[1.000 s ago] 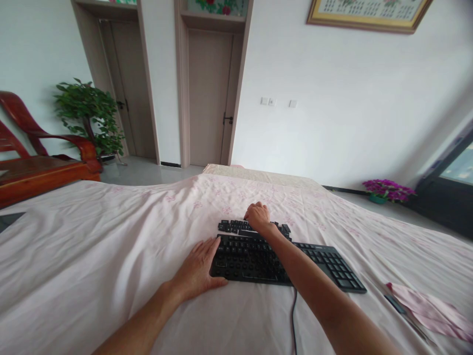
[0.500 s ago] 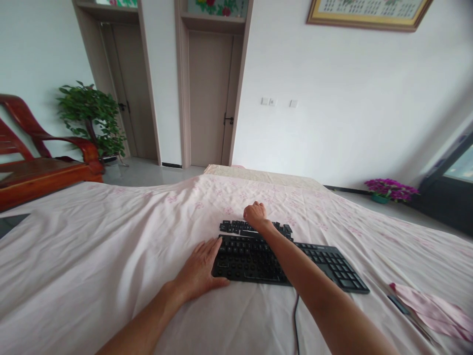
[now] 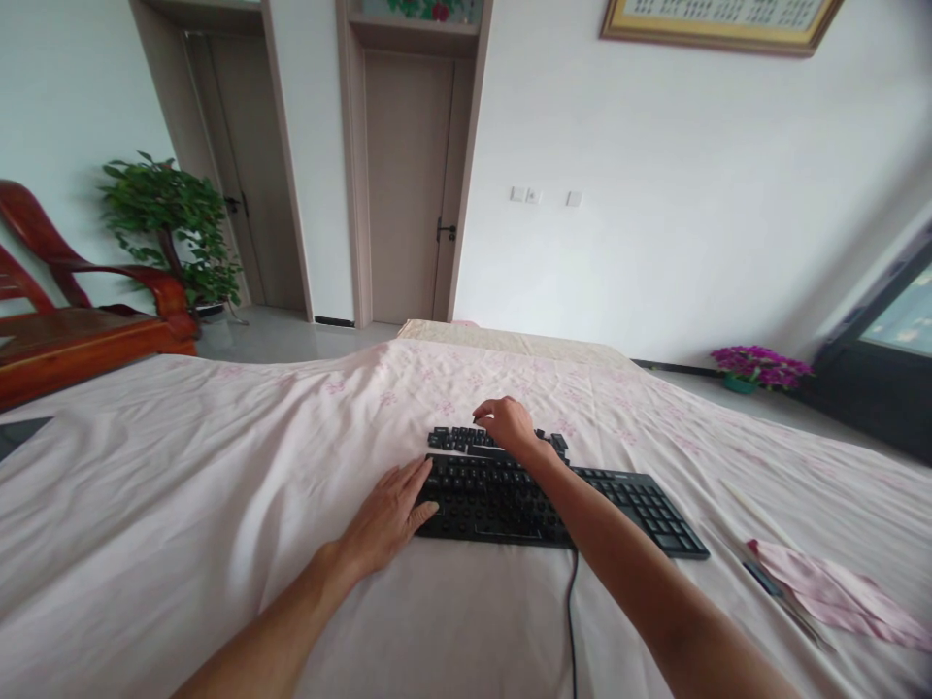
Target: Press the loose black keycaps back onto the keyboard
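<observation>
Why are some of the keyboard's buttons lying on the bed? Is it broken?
It looks odd: loose keycaps sit in a pile behind the keyboard, under the right hand. The left hand rests at its corner. Whether it is damaged is unclear.

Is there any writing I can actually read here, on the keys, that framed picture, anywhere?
None can be read.
Keyboard keys: legends too small and dark.
Loose keycaps by the right hand: too small.
Framed picture: rows of marks, blurred.

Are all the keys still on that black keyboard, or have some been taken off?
Some are off. Loose keycaps lie in a row on the sheet just beyond the keyboard, under the right hand.
</observation>
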A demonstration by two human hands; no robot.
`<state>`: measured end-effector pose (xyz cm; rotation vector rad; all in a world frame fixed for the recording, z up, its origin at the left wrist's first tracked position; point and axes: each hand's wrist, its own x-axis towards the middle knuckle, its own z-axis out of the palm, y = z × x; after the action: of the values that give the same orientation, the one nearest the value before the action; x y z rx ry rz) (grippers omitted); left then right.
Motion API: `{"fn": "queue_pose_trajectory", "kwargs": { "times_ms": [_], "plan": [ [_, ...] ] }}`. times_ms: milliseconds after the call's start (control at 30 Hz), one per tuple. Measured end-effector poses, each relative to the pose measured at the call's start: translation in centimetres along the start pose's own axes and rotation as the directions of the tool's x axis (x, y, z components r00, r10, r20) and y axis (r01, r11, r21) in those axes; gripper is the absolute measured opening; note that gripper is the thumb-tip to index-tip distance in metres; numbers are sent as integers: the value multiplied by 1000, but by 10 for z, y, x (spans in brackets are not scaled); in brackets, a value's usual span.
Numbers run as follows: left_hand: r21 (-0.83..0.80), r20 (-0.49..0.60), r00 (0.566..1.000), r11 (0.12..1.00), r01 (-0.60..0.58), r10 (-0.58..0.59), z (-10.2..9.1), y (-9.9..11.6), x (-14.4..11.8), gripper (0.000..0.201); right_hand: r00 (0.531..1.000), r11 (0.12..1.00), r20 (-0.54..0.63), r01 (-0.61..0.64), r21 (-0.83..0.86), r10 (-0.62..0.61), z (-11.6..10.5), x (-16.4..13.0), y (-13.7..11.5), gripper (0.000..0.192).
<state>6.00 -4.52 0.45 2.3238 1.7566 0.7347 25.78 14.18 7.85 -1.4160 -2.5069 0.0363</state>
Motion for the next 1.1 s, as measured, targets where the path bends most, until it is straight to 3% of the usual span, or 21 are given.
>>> {"fn": "queue_pose_trajectory", "kwargs": {
  "times_ms": [167,267,500,800,1100],
  "plan": [
    [-9,-52,998,1000,29,-29,5,1,4,52,997,931,-74,25,364,3,2,-57,9,19],
    [-45,-86,994,997,62,-66,4,4,10,44,988,900,-154,70,430,-4,10,-88,13,16],
    [-78,-81,974,975,207,-213,-1,13,33,37,956,896,-270,216,389,-114,21,-116,12,14],
    [9,-197,972,991,130,-126,18,8,35,35,910,887,-351,338,314,-223,29,-117,16,14],
    [-8,-197,975,994,107,-106,17,8,32,37,893,901,-338,380,209,-298,19,-125,14,14]
  ]
}}
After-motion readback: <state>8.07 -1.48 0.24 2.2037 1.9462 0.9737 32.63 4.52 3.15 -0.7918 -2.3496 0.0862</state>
